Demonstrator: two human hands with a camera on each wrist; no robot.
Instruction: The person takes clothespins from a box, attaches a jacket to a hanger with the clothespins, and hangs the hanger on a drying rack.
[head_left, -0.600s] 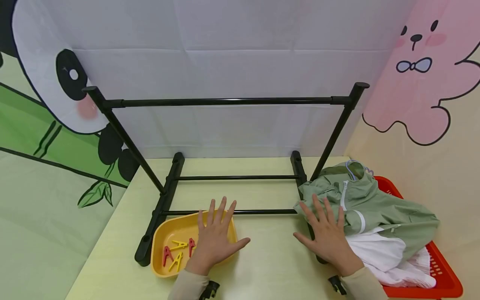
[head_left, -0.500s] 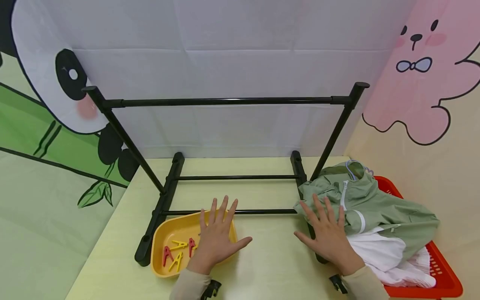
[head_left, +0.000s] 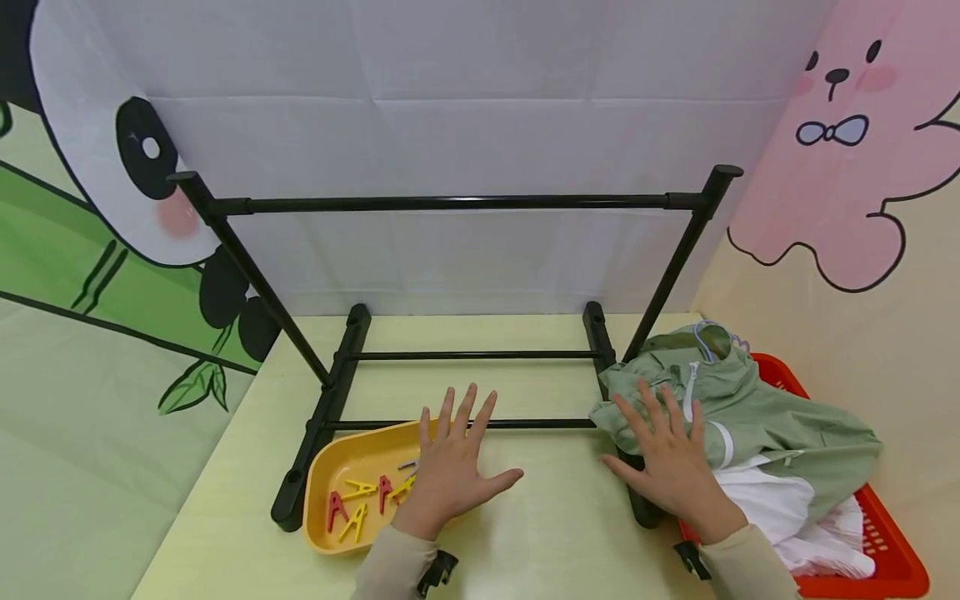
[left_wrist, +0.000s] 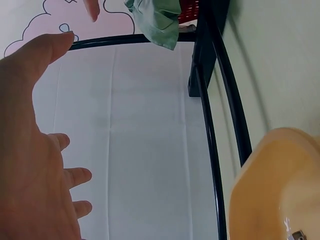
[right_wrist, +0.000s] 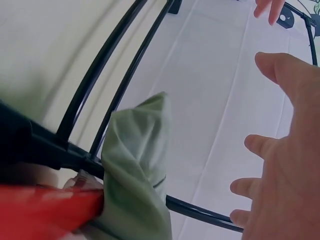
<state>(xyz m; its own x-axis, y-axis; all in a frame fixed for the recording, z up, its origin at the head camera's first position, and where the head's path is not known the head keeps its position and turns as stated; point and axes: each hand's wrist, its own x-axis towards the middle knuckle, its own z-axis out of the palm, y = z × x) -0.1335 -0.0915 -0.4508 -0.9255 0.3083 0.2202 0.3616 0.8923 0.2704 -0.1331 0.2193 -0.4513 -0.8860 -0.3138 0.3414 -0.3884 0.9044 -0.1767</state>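
Note:
Fingers spread and palm down, my left hand hovers at the right side of a yellow tray and holds nothing. In the tray lie several clothespins, among them a red clothespin and a yellow clothespin; my hand and wrist hide part of it. My right hand, fingers also spread, is empty in front of a green zip jacket. A purple hanger shows at the jacket's collar. Under the jacket, white clothing lies in a red basket.
A black garment rack stands on the pale table, its upper bar raised and two low bars between its feet. A jacket sleeve lies near the rack's right foot. Behind hangs a printed cloth.
Both hands have shifted slightly to the right, fingers still spread. More clothespins show in the tray beside my left hand. The head view has moved a little.

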